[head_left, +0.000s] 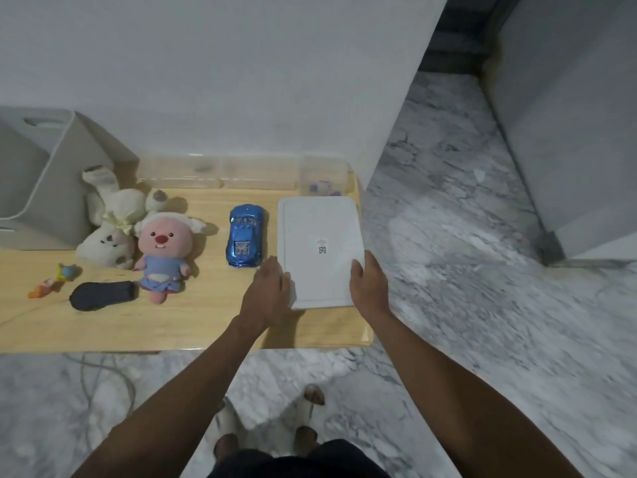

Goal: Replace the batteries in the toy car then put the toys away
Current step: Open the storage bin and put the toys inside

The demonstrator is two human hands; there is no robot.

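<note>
A shiny blue toy car [245,236] stands on the wooden table [193,315], pointing away from me. Right of it lies a flat white lidded box [320,250] with a small QR label. My left hand [272,288] grips the box's near left edge, fingers curled over the corner. My right hand [367,281] holds the near right edge. A pink plush in a blue dress [162,253] and a cream plush rabbit [110,219] lie left of the car. A dark sock-like cloth [103,294] and two small colourful toys [55,279] lie further left.
A large grey storage bin [44,181] stands at the table's far left. Clear plastic containers [241,172] line the wall behind the table. The table's right edge is just beyond the white box. Marble floor and a cable lie below.
</note>
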